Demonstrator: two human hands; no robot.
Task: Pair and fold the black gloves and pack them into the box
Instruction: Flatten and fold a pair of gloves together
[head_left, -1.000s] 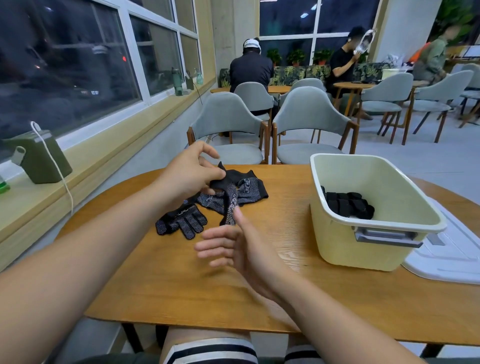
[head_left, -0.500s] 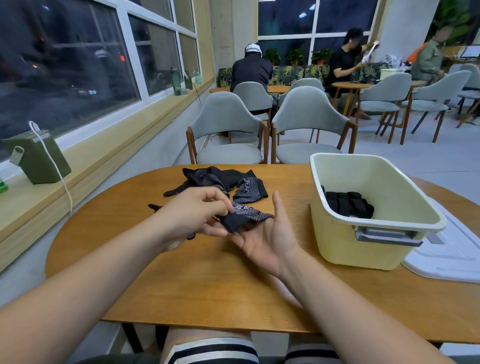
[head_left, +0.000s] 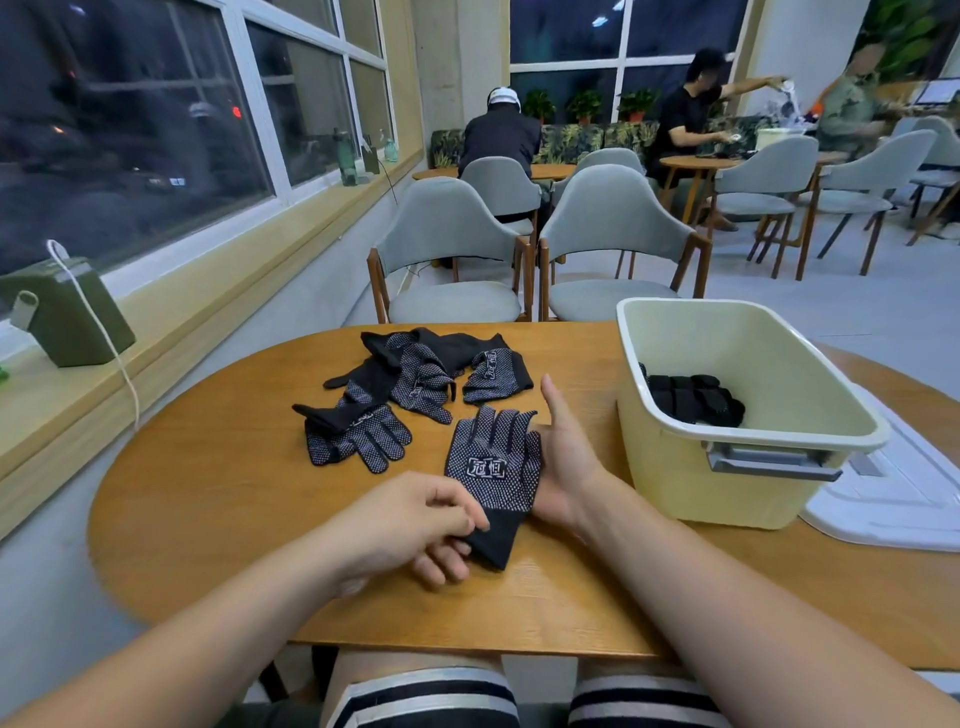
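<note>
Grip: left hand (head_left: 415, 525) pinching cuff of glove (head_left: 493, 462); right hand (head_left: 569, 457) spread flat against its far edge.
Place: dotted side up on table (head_left: 208, 493), between loose pile (head_left: 384, 405) and box (head_left: 675, 483).
Handling: likely light, limp, dots grippy; best held at cuff and fingertips.
Box: folded pair (head_left: 691, 400) inside.

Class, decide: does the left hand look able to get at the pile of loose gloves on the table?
Probably yes: only bare table lies between the left hand and the pile, but its grip is busy pinching the cuff of the dotted glove.
</note>
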